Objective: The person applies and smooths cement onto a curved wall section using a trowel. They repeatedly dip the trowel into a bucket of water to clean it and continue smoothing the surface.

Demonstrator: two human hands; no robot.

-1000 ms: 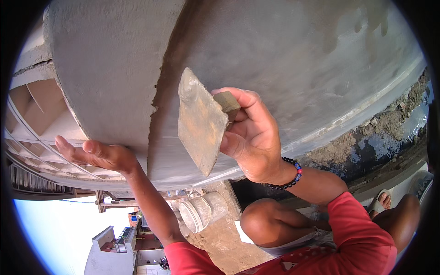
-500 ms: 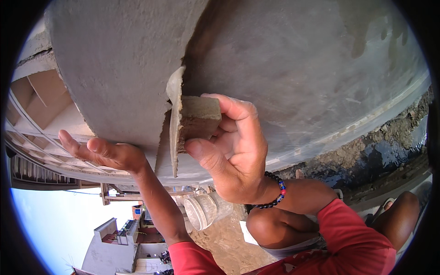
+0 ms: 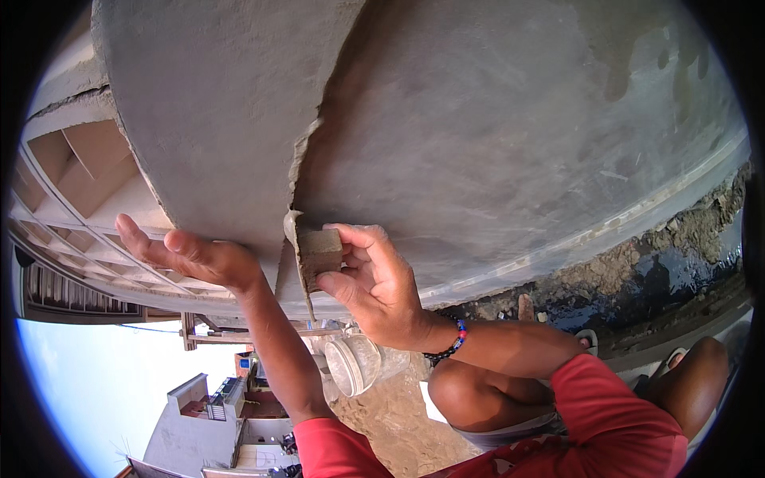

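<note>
My right hand (image 3: 374, 287), a beaded bracelet at its wrist, pinches the block handle of a small plastering float (image 3: 323, 248) between thumb and fingers. The float's thin plate is seen edge-on and rests along the ragged edge of a thick layer of grey plaster (image 3: 215, 119). A lump of wet mortar (image 3: 292, 221) clings at the plate's upper end. Right of that edge lies the smoother, darker wall face (image 3: 494, 159). My left hand (image 3: 207, 259) is open, fingers stretched out, against the lower left end of the plaster layer and holding nothing.
Pale square-celled blockwork (image 3: 88, 167) lies at the left. Below my hands stands a mortar-stained bucket (image 3: 355, 366) on sandy ground (image 3: 374, 430). A muddy wet ditch (image 3: 637, 271) runs along the wall's foot at right. Buildings (image 3: 199, 430) are at lower left.
My right hand and the float have moved down along the plaster edge and slightly left. A rough ridge of plaster now shows where the float was. My left hand stays almost in place.
</note>
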